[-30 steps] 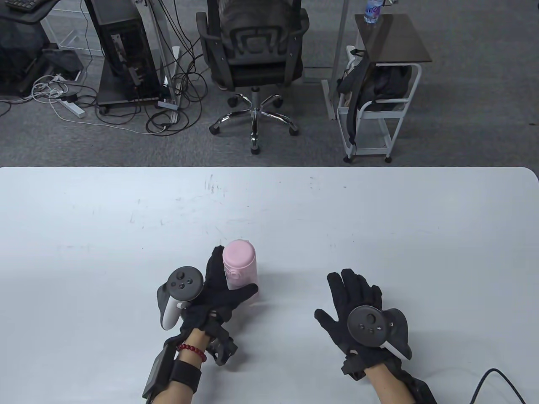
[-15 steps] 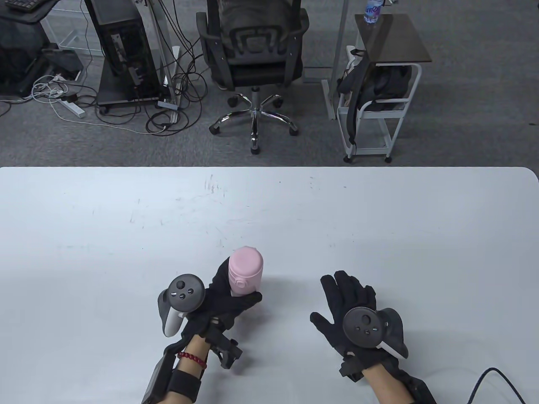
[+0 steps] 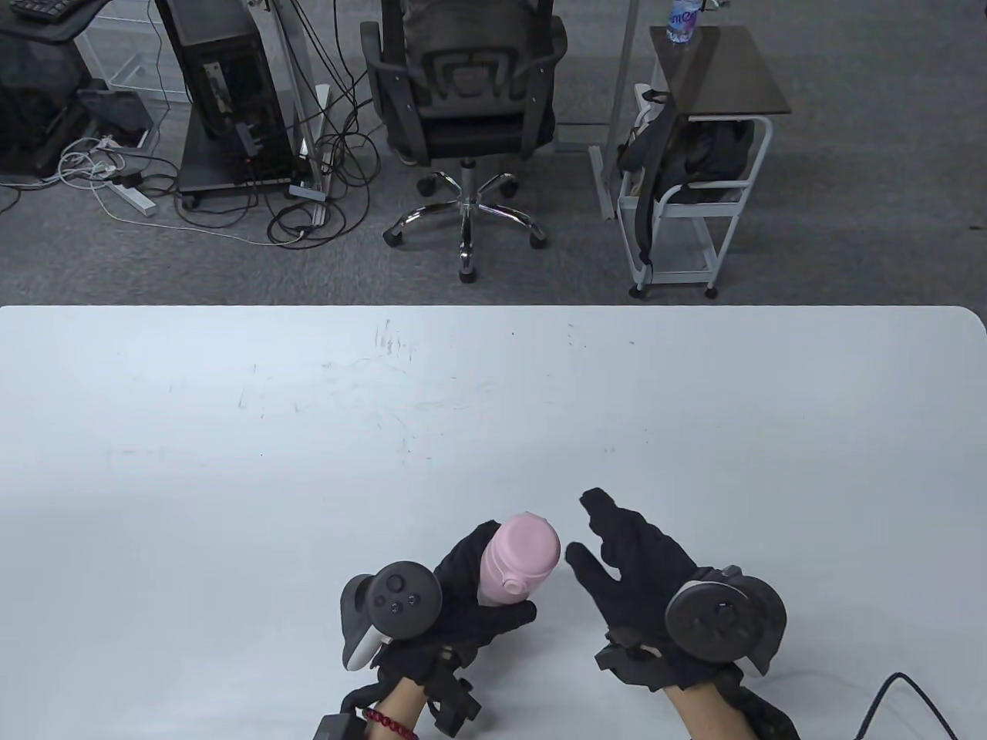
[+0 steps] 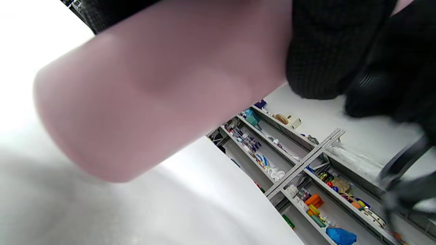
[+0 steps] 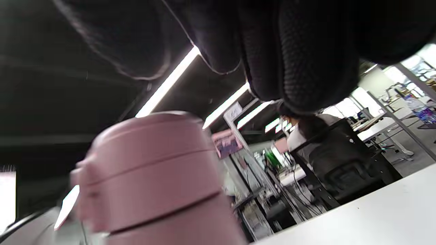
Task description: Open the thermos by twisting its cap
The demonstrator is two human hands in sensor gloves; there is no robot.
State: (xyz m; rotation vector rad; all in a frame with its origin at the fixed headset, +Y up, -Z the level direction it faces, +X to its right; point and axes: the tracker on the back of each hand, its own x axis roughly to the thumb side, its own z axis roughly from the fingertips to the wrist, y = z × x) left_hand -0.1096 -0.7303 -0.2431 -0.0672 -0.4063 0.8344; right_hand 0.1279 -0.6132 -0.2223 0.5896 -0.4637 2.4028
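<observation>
A pink thermos (image 3: 515, 566) with its pink cap (image 3: 530, 539) on is held off the table near the front edge, tilted to the right. My left hand (image 3: 482, 597) grips its body, fingers wrapped around it. The thermos body fills the left wrist view (image 4: 153, 92), blurred. My right hand (image 3: 617, 551) is open, fingers spread, just right of the cap and apart from it. In the right wrist view the cap (image 5: 150, 163) sits below my right fingers (image 5: 299, 61), with a gap between them.
The white table (image 3: 231, 462) stretches far and to both sides. A black cable (image 3: 917, 697) lies at the front right corner. Beyond the far edge stand an office chair (image 3: 463, 116) and a white cart (image 3: 694, 177).
My left hand lifted the thermos and brought it right and toward the front edge, tilting it. My right hand moved left toward the cap and turned on its side.
</observation>
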